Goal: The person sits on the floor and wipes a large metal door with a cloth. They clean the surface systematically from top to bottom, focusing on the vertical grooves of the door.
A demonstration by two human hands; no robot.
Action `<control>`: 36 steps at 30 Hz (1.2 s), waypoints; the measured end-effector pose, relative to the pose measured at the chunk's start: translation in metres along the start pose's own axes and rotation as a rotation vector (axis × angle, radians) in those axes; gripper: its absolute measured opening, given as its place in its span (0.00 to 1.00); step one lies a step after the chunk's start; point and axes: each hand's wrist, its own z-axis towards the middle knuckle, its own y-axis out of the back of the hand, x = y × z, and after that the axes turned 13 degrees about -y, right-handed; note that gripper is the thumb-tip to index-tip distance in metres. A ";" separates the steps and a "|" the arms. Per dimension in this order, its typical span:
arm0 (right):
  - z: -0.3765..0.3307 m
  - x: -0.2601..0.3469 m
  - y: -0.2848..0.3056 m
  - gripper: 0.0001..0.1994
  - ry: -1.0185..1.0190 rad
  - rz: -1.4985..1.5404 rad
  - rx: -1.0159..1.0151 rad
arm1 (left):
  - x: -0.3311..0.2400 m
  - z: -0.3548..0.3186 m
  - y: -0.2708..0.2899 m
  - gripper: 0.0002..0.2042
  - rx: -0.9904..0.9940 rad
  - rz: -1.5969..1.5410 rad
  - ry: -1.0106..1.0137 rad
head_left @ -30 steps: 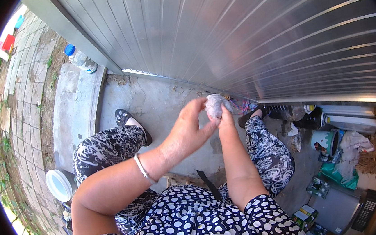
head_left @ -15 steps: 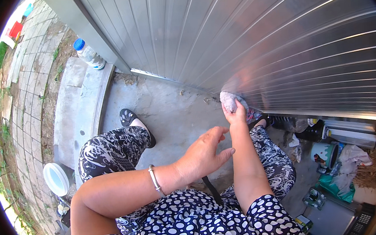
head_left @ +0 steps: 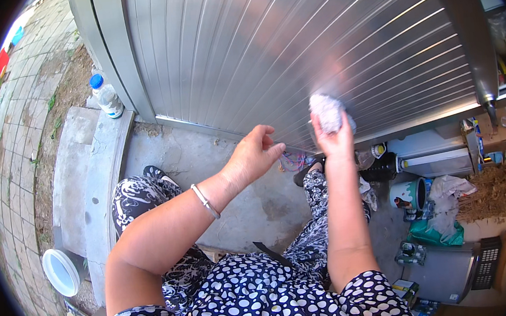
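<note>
A bunched, pale pinkish-white cloth [head_left: 327, 112] is pressed against the ribbed metal door [head_left: 236, 50], with its reflection on the shiny surface just above. My right hand [head_left: 337, 137] is closed round the lower part of this cloth. In mid-air to the left hangs my left hand [head_left: 254, 152], a bracelet on its wrist. Nothing is in it; the fingers are loosely bent and the thumb stands apart from them. It is near the door's lower edge but does not appear to touch it.
A blue-capped plastic bottle [head_left: 107, 97] stands on the concrete step [head_left: 80, 168], left. Near it is a white bucket [head_left: 61, 273]. At right lie a patterned pail [head_left: 407, 195], a green bag [head_left: 434, 233], dry brush [head_left: 494, 195] and other clutter. The door's right edge carries a dark frame [head_left: 466, 28].
My right hand has moved up the door with the cloth. The left hand has shifted left and away from the right forearm. The view has turned, showing more of the door's right edge.
</note>
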 end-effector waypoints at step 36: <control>0.100 -0.085 0.123 0.16 -0.188 0.060 -0.345 | -0.028 -0.010 0.036 0.20 -0.037 -0.366 0.126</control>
